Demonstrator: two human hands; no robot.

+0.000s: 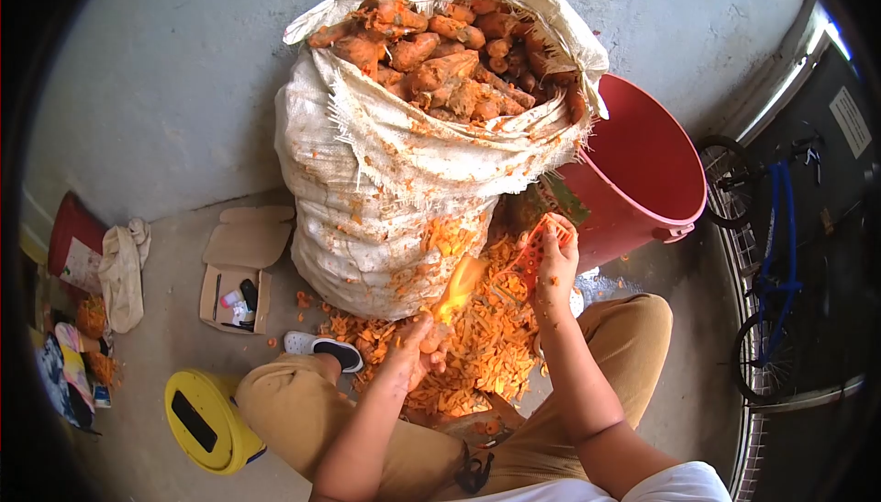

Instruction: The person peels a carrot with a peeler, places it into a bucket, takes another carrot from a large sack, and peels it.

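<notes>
My left hand [416,351] is closed round a small orange piece, partly hidden by the fingers, with a yellow blurred shape [462,287] just above it. My right hand [556,259] grips an orange perforated tool [529,263], held up to the right. Beneath both hands, a heap of orange peelings [486,346] covers the floor between my legs. Right behind the heap stands a large white woven sack [321,181], open at the top and full of orange root vegetables [440,71].
A large red bucket [642,162] stands right of the sack. On the left are an open cardboard box [209,305], a yellow lidded bucket [209,419], a cloth [124,273] and a red container [78,236]. A blue bicycle [780,245] is at the right.
</notes>
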